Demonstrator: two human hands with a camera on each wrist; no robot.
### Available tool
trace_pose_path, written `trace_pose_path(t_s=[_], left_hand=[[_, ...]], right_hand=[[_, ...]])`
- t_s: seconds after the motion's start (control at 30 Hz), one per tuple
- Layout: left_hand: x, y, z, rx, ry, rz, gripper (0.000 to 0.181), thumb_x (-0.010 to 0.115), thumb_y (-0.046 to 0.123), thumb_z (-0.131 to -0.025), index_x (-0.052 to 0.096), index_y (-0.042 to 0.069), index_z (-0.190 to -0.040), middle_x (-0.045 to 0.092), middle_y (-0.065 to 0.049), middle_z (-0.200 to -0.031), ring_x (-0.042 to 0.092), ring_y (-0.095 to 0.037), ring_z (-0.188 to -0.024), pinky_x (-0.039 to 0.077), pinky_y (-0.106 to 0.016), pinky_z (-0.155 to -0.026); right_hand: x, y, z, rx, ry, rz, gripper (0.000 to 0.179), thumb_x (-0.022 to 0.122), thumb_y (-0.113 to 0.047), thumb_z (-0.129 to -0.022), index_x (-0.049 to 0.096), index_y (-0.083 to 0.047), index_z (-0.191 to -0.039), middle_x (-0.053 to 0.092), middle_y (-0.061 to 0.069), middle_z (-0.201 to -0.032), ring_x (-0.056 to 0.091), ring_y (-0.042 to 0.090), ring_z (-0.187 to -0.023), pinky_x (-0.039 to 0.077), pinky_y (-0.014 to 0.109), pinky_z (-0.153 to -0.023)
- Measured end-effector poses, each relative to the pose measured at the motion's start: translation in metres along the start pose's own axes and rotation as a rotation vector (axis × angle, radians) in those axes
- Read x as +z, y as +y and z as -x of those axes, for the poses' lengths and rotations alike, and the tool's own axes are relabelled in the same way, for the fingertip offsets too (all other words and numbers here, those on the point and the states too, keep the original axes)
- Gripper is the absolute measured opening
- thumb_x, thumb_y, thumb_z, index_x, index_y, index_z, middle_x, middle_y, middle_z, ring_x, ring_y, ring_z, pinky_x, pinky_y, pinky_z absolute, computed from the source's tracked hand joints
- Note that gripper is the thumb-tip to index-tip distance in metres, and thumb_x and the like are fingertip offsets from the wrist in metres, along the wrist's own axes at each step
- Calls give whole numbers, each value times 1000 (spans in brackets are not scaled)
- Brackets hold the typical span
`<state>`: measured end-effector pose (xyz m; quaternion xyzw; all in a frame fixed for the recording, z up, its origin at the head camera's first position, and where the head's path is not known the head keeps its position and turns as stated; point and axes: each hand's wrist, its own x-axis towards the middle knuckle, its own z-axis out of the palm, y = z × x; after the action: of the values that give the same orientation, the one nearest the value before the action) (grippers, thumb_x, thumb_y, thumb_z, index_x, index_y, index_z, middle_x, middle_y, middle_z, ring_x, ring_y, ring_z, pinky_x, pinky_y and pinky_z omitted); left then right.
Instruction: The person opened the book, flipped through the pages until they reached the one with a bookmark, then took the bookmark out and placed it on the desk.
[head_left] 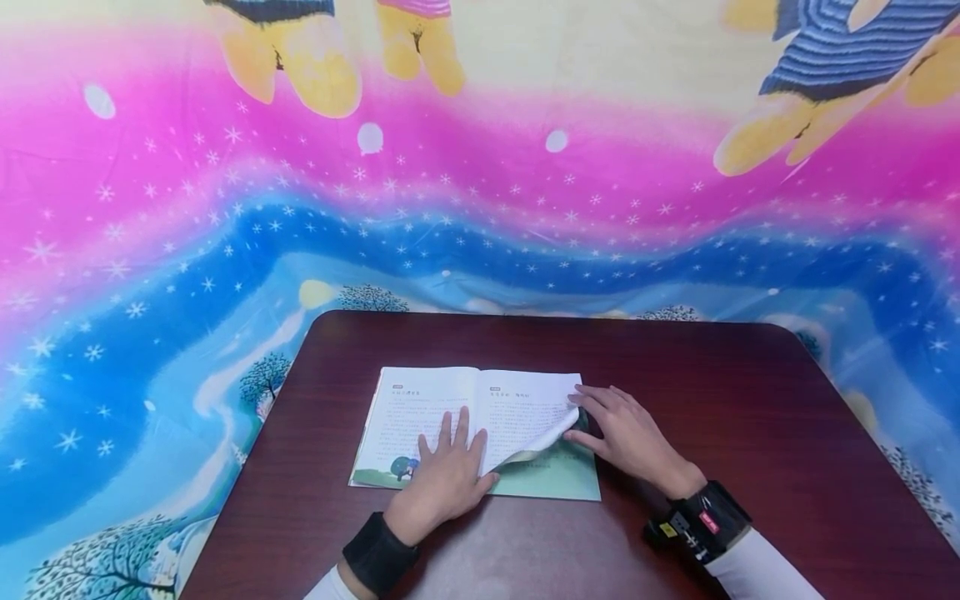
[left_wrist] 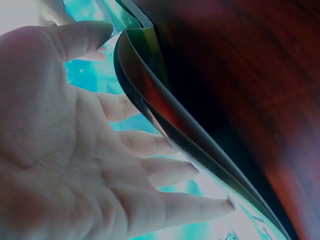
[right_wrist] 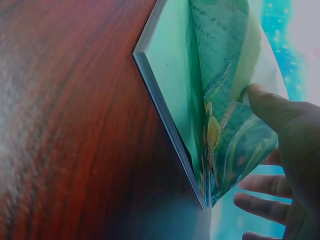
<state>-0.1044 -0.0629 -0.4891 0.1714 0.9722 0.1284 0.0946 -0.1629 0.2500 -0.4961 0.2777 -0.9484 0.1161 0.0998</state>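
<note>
An open book lies on the dark red table, with printed text on both white pages and a small tree picture at the lower left. My left hand rests spread across the lower middle of the book, its fingers straight near the fold. At the right edge my right hand holds the lifted page between thumb and fingers. That page curls up from its lower right corner, baring a pale green page beneath. In the right wrist view, the thumb presses the page's green illustrated underside.
The dark red wooden table extends around the book on all sides. Behind it hangs a colourful cloth with snowflakes, trees and cartoon figures. Black bands sit on both wrists, and the right wrist band carries a small device.
</note>
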Motion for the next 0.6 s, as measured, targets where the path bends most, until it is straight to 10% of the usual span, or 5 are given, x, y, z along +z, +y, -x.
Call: trace_pose_path(t_s=[0.6], left_hand=[[4, 0, 2, 28, 60, 30, 65, 58, 36, -104, 45, 4, -160, 29, -28, -169, 27, -53, -155, 30, -83, -109]], right_hand=[[-1, 6, 6, 69, -11, -40, 99, 80, -53, -91, 36, 0, -163, 51, 23, -158, 54, 39, -142, 33, 62, -121]])
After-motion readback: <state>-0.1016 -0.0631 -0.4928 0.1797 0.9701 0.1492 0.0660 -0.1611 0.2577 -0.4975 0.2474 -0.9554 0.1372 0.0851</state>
